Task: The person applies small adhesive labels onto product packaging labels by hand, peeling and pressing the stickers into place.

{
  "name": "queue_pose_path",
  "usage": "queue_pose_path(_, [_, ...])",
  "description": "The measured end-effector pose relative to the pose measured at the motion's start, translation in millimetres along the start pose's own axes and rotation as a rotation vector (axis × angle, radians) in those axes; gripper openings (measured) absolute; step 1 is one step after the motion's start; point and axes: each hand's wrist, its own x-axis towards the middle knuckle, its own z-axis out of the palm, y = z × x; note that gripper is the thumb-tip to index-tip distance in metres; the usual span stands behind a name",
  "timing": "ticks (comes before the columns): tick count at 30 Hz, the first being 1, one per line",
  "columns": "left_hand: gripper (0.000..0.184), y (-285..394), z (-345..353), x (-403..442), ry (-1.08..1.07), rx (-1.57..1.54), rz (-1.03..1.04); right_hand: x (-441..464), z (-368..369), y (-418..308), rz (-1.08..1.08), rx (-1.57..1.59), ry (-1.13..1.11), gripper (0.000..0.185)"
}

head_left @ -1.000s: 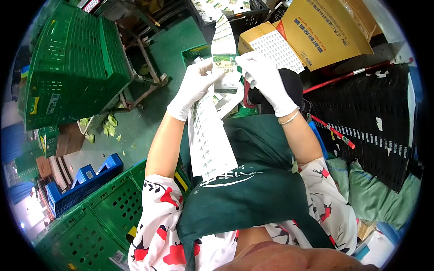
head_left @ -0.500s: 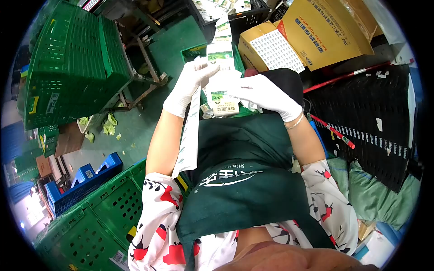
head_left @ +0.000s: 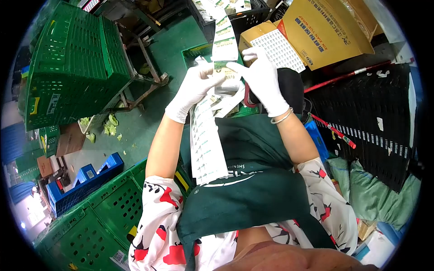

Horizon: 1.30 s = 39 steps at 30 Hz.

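A long strip of printed green-and-white labels (head_left: 224,40) runs from the black crate at the top to my gloved hands. My left hand (head_left: 195,88) is closed on the strip, thumb and fingers pinching it near its lower end. A pale length of strip (head_left: 208,144) hangs below that hand across the dark green apron (head_left: 244,203). My right hand (head_left: 264,81), also in a white glove, has its fingers apart, with one fingertip at the strip's right edge. Under the hands, a small printed pack (head_left: 228,86) shows in part. Its lower side is hidden.
A green crate (head_left: 192,55) with packs stands below my hands. Beyond is a black crate (head_left: 244,18) holding printed material. At right are an open carton (head_left: 316,36), a white dotted sheet (head_left: 278,49) and black crates (head_left: 366,122). Green crates (head_left: 72,67) are stacked left.
My right hand has moved up and turned, coming off the white label and pack it was over. The hanging strip has swung right across the apron, and my left hand has shifted slightly right.
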Motion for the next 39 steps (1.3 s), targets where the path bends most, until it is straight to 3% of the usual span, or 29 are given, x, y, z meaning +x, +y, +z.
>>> queue_pose_path(3, [0.031,4,-1,-2,-0.028,-0.040,-0.039,2,-28,-9,0.355,0.537,-0.527,0.021])
queue_pose_path(7, [0.026,0,-6,6,0.135,-0.155,-0.042,-9,-40,-16,0.224,0.328,-0.843,0.019])
queue_pose_path(10, [0.028,9,3,4,0.078,-0.203,0.044,-13,-35,-1,0.109,0.271,-0.478,0.022])
queue_pose_path(11, [0.029,3,0,5,0.058,-0.149,0.042,-10,-39,-5,0.194,0.493,-0.382,0.026])
queue_pose_path(14, [0.034,-8,3,7,0.023,-0.093,0.073,-4,-30,-5,0.069,0.508,-0.130,0.028])
queue_pose_path(20, [0.033,-5,8,5,0.015,-0.011,0.020,-3,-1,-5,-0.103,0.073,-0.001,0.027])
queue_pose_path(23, [0.032,1,6,0,0.026,-0.034,0.031,-3,-4,0,0.126,0.061,-0.003,0.029])
queue_pose_path(24, [0.032,3,6,-2,0.021,-0.041,0.028,-2,-7,2,0.165,0.398,-0.130,0.030])
queue_pose_path(26, [0.032,7,6,-3,0.027,-0.151,-0.012,-5,-22,-4,0.281,0.553,-0.458,0.021])
queue_pose_path(30, [0.028,7,0,1,0.102,-0.160,-0.048,-16,-39,-14,0.262,0.379,-0.772,0.019])
queue_pose_path(32, [0.028,11,3,0,0.061,-0.176,-0.017,-14,-32,1,-0.007,0.167,-0.407,0.018])
queue_pose_path(33, [0.028,3,1,2,0.062,-0.111,0.013,-12,-35,3,0.169,0.395,-0.336,0.023])
queue_pose_path(34, [0.028,-1,1,4,0.043,-0.090,0.021,-8,-38,4,0.164,0.523,-0.227,0.024])
queue_pose_path(36, [0.029,-6,1,5,0.009,-0.045,0.030,-4,-38,0,0.121,0.694,-0.173,0.024])
queue_pose_path(39, [0.030,-6,5,5,-0.025,-0.052,0.008,0,-21,1,0.017,0.574,-0.142,0.024])
